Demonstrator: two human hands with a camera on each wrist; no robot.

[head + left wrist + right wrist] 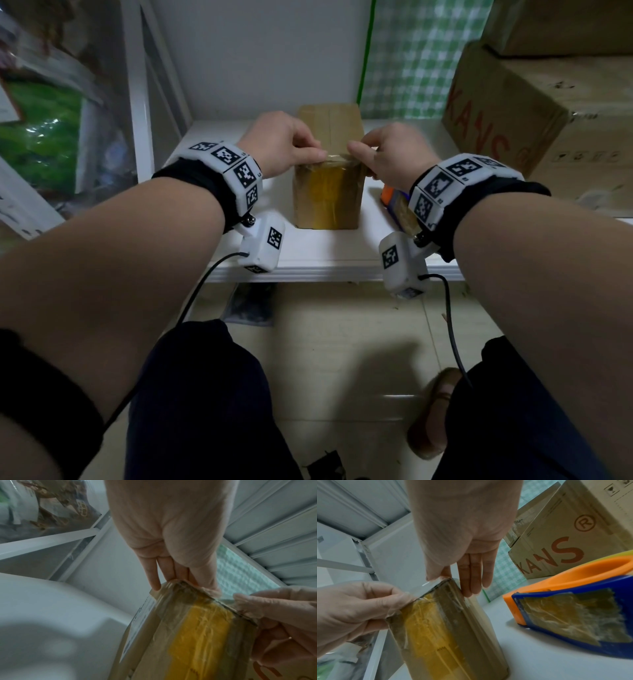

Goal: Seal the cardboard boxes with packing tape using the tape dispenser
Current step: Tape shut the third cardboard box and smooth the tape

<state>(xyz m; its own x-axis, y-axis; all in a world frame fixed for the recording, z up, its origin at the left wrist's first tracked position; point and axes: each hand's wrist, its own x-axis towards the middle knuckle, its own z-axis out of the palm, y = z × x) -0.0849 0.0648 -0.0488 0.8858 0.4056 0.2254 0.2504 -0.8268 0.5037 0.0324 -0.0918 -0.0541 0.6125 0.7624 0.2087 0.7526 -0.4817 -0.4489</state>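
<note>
Cardboard box [328, 192] stands upright on the white shelf [308, 246], yellow packing tape [325, 190] running down its near face. Left hand [281, 145] and right hand [390, 154] each pinch the box's top front edge, thumb against fingers, apparently pressing the tape end over the corner. Tape dispenser [573, 599] lies idle just right of the box (nobody holding it); next move likely calls for smoothing the strip flat on top.

From our head we look down at the small brown cardboard box [328, 192] on the white shelf [308, 253], and both wrist cameras look up close at it.
</note>
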